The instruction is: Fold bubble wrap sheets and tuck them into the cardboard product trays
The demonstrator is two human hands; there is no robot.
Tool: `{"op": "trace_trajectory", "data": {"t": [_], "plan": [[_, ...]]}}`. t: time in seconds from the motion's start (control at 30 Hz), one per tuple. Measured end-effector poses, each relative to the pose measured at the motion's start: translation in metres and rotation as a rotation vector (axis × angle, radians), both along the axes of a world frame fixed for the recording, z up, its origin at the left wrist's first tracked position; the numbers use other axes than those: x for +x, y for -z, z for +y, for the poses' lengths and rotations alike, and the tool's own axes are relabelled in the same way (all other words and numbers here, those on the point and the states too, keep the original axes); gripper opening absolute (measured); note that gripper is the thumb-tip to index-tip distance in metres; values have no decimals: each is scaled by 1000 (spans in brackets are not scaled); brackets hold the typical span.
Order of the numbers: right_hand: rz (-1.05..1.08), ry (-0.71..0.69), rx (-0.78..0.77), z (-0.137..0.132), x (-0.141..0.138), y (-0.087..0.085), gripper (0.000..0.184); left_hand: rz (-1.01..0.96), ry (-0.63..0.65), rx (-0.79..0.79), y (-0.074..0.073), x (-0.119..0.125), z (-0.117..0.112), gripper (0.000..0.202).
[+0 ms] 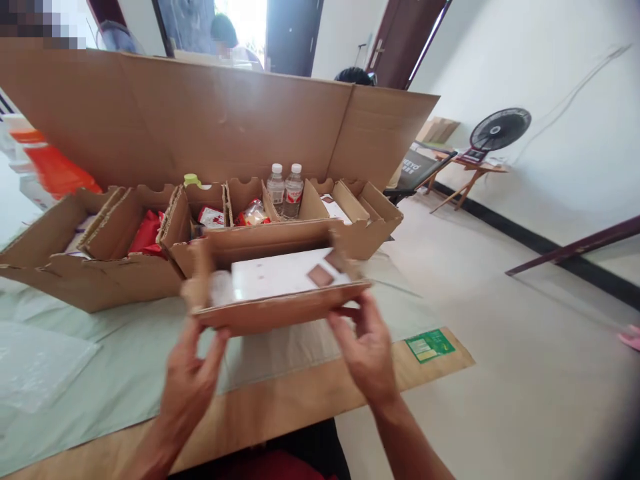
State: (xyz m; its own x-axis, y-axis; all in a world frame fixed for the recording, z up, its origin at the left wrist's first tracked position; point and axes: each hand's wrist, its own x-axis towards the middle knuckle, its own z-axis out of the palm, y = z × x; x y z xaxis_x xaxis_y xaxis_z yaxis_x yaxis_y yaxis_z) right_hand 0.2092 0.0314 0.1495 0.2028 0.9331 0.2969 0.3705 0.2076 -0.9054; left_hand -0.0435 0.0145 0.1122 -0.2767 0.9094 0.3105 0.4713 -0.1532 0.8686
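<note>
Carton (pixel 283 315), between left fingers (pixel 214 355), right fingers (pixel 344 337)

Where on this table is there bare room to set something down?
Bare cloth lies between the plastic sheet and your left hand; the wooden edge is bare between that hand and your right hand. Crowded: behind the held tray, a cardboard box holds bottles and a red packet.
</note>
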Motion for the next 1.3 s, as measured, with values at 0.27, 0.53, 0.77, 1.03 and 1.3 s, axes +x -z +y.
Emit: {"op": "trace_trajectory", "data": {"t": [0.27,0.53,0.77,1.03,1.3], "plan": [[79,15,20,23,15,-10,45,5,80,98,-18,22,16,36],[121,-218,-131,13,-29,32,59,46,-233,-156,15,-6,-32,60],[194,-78,10,64,35,45,58,76,93,-90,50,69,-62,69],[165,-101,84,123,44,52,70,162,374,56,70,101,-62,102],[40,-143,60,155,26,43,64,121,459,41,66,105,-49,103]]}}
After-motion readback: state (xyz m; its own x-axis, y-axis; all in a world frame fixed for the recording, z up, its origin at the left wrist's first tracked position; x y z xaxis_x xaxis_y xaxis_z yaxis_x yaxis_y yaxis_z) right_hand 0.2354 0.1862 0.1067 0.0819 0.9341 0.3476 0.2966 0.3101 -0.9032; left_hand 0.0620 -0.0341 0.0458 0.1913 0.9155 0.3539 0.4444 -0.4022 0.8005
